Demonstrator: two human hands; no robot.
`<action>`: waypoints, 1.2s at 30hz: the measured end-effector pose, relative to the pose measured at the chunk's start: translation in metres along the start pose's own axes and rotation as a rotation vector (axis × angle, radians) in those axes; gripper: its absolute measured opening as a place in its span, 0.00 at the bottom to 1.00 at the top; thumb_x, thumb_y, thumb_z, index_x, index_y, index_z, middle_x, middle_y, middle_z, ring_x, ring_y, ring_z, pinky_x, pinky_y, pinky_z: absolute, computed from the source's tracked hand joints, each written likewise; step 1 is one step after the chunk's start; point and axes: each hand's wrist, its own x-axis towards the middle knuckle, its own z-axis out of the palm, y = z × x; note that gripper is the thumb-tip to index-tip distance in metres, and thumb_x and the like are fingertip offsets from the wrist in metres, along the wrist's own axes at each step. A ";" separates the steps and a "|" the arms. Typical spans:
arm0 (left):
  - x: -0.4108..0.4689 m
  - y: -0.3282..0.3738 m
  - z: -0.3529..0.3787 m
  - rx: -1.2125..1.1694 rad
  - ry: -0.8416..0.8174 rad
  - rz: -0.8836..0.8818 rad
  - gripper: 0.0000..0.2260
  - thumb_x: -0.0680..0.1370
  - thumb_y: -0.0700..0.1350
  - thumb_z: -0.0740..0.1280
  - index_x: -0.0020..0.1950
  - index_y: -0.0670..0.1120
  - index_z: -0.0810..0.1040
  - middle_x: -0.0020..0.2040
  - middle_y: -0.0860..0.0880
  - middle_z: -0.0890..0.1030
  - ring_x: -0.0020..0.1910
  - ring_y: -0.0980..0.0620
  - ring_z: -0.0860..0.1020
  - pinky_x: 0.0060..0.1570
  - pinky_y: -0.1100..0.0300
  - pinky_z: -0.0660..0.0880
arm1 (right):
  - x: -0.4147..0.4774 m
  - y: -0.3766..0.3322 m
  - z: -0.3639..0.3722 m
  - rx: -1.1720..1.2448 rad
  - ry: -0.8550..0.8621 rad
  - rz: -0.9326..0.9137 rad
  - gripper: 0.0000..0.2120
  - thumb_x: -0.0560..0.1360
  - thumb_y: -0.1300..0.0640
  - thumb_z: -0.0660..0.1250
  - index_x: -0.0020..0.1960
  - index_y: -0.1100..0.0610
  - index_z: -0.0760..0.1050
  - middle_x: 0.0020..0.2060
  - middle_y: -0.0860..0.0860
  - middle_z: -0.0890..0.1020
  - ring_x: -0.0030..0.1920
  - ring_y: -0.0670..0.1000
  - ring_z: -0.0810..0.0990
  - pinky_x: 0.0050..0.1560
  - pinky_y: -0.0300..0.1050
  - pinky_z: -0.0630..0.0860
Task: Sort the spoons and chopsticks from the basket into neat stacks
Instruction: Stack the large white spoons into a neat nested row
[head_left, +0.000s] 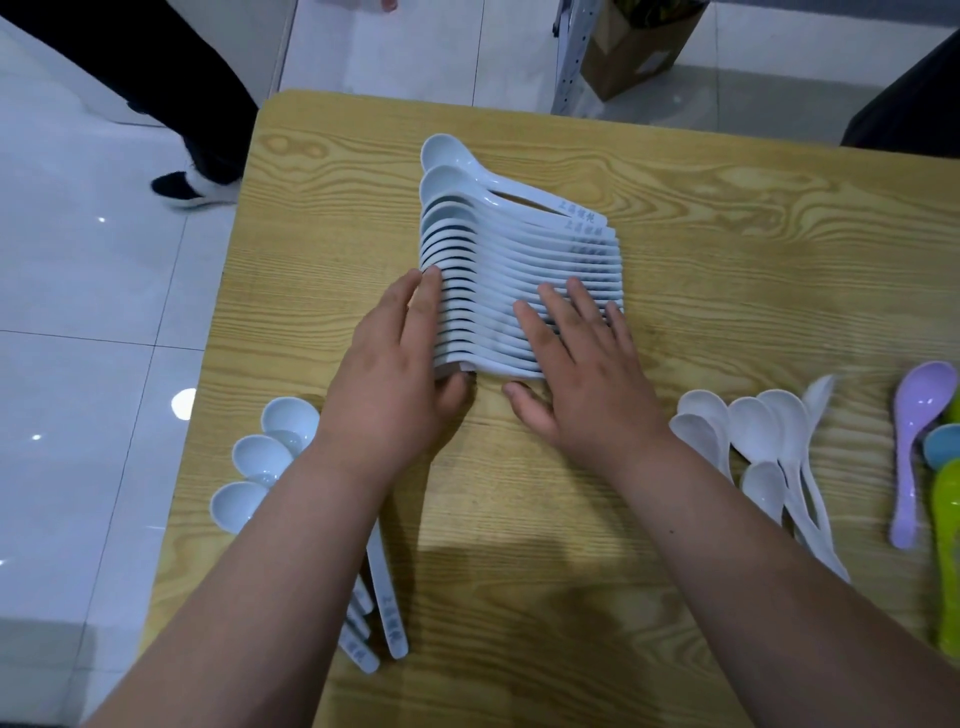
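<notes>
A long nested row of several white soup spoons (514, 244) lies in the middle of the wooden table (727, 249), bowls to the left and printed handles to the right. My left hand (400, 369) presses with straight fingers against the bowl side of the row's near end. My right hand (576, 364) lies flat with spread fingers on the handles at the near end. A second group of white spoons (265, 457) sits at the left edge, partly under my left forearm. Plain white spoons (769, 436) lie to the right.
A purple spoon (914, 447), a green utensil (948, 551) and a blue one (943, 444) lie at the right table edge. Beyond the table stand a person's legs and shoe (192, 189) on the tiled floor, and a cardboard box (634, 52).
</notes>
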 end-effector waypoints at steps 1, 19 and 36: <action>-0.001 0.001 -0.002 0.001 0.002 0.001 0.38 0.72 0.53 0.67 0.78 0.39 0.62 0.74 0.38 0.67 0.71 0.40 0.68 0.69 0.47 0.68 | 0.000 -0.001 -0.001 0.006 0.006 0.002 0.33 0.78 0.39 0.60 0.77 0.57 0.65 0.76 0.59 0.66 0.79 0.62 0.59 0.76 0.67 0.56; -0.131 -0.055 -0.079 -0.156 0.045 -0.576 0.29 0.76 0.44 0.69 0.76 0.54 0.65 0.71 0.51 0.69 0.71 0.49 0.69 0.68 0.46 0.70 | -0.073 -0.143 -0.003 0.540 -0.160 -0.008 0.22 0.74 0.52 0.69 0.66 0.55 0.76 0.58 0.53 0.76 0.59 0.57 0.75 0.58 0.52 0.76; -0.113 -0.108 -0.089 -0.376 -0.304 -0.559 0.26 0.71 0.47 0.74 0.67 0.51 0.72 0.53 0.55 0.80 0.51 0.53 0.80 0.50 0.53 0.79 | -0.049 -0.199 -0.021 0.568 -0.291 0.542 0.23 0.76 0.61 0.62 0.69 0.47 0.68 0.63 0.53 0.71 0.48 0.53 0.75 0.46 0.43 0.69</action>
